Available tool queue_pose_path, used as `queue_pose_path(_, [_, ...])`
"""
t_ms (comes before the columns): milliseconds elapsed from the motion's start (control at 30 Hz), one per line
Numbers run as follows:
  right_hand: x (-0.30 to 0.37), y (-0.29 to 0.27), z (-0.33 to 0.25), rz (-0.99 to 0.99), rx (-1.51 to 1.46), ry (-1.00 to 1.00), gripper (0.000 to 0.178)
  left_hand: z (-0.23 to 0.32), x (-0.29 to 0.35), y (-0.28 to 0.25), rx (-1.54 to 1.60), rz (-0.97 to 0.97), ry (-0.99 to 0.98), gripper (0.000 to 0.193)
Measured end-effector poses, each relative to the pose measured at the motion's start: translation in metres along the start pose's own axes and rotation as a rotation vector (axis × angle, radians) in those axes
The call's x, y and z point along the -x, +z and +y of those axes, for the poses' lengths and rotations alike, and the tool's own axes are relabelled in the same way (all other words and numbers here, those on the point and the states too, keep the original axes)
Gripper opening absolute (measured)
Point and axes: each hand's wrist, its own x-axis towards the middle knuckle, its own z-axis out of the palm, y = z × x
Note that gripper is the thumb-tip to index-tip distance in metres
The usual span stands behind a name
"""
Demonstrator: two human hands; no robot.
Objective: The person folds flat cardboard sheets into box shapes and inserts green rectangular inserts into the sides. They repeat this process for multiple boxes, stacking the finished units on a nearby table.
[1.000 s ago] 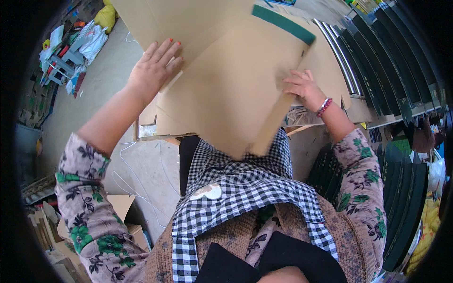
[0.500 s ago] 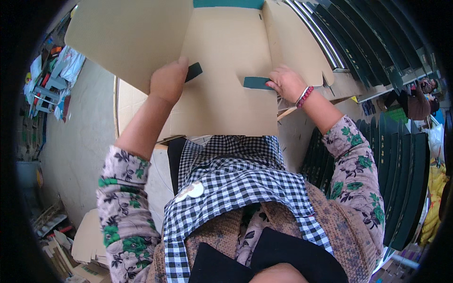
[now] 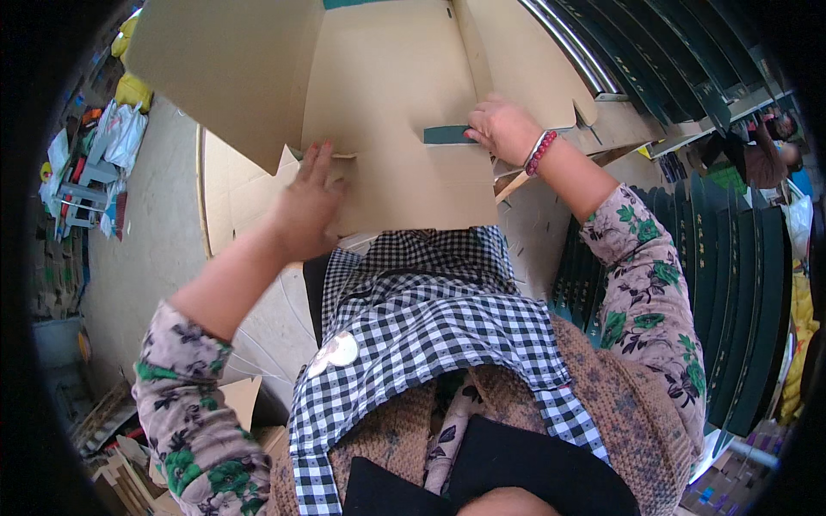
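Observation:
In front of me is a partly folded cardboard box (image 3: pixel 391 69), plain brown inside, its left and right side walls spread outward. My left hand (image 3: pixel 305 211), slightly blurred, lies at the left edge of the box's near panel (image 3: pixel 422 193), fingers stretched out along it. A thin slit in the cardboard shows just beside those fingertips. At the right, my right hand (image 3: pixel 508 129) is closed, thumb and fingers pinching the end of a dark green cardboard tab (image 3: pixel 447 135). A red bead bracelet (image 3: pixel 540 152) circles that wrist.
Rows of dark green folded cardboard pieces (image 3: pixel 723 292) stand at my right, with more (image 3: pixel 654 52) beyond. Under the box is a work surface (image 3: pixel 228 185). Cardboard scraps (image 3: pixel 129 473) lie at the lower left; bags (image 3: pixel 125 138) and a grey stand (image 3: pixel 95 172) are farther left. Another person (image 3: pixel 766 168) is at the far right.
My left hand has moved down from the left green tab to the near panel's edge, and that tab no longer shows. The box and right hand have shifted slightly left and up.

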Motion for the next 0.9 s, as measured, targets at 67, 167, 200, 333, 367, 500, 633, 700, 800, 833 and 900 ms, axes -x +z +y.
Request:
queue_pose_path(67, [0.002, -0.002, 0.001, -0.088, 0.026, 0.062, 0.02, -0.022, -0.005, -0.027, 0.449, -0.018, -0.039, 0.043])
queue_pose_path(167, [0.007, -0.012, 0.004, -0.083, -0.199, -0.1, 0.025, -0.053, -0.017, -0.043, 0.856, -0.089, -0.218, 0.024])
queue_pose_path(200, [0.011, -0.017, 0.005, -0.123, -0.606, 0.111, 0.028, -0.06, -0.02, -0.039, 0.907, -0.046, -0.221, 0.031])
queue_pose_path(333, [0.014, -0.024, -0.003, -0.019, -1.334, 0.337, 0.047, -0.074, -0.045, -0.023, 1.019, 0.034, -0.338, 0.033])
queue_pose_path(367, [0.015, -0.024, -0.006, 0.02, -1.241, 0.376, 0.054, -0.074, -0.055, -0.023, 0.887, 0.037, -0.373, 0.032])
queue_pose_path(500, [-0.003, -0.008, -0.032, 0.38, -0.4, 0.616, 0.043, -0.044, -0.076, -0.021, 0.453, 0.403, -0.324, 0.028])
queue_pose_path(633, [-0.005, -0.013, -0.048, 0.476, 0.02, 0.309, 0.04, 0.0, -0.047, 0.005, 0.333, 0.595, -0.205, 0.041])
queue_pose_path(700, [-0.001, -0.019, -0.056, 0.464, 0.104, 0.076, 0.043, 0.003, -0.033, 0.016, 0.231, 0.589, -0.157, 0.046])
queue_pose_path(800, [-0.007, -0.021, -0.064, -0.038, 0.028, 0.083, 0.03, -0.01, -0.027, 0.021, 0.378, 0.408, -0.116, 0.04])
queue_pose_path(833, [-0.011, -0.019, -0.063, -0.233, 0.028, 0.141, 0.026, -0.015, -0.029, 0.02, 0.363, 0.269, -0.169, 0.035])
queue_pose_path(900, [-0.024, -0.014, -0.055, -0.397, -0.047, 0.071, 0.021, -0.023, -0.035, 0.015, 0.356, 0.135, -0.148, 0.026])
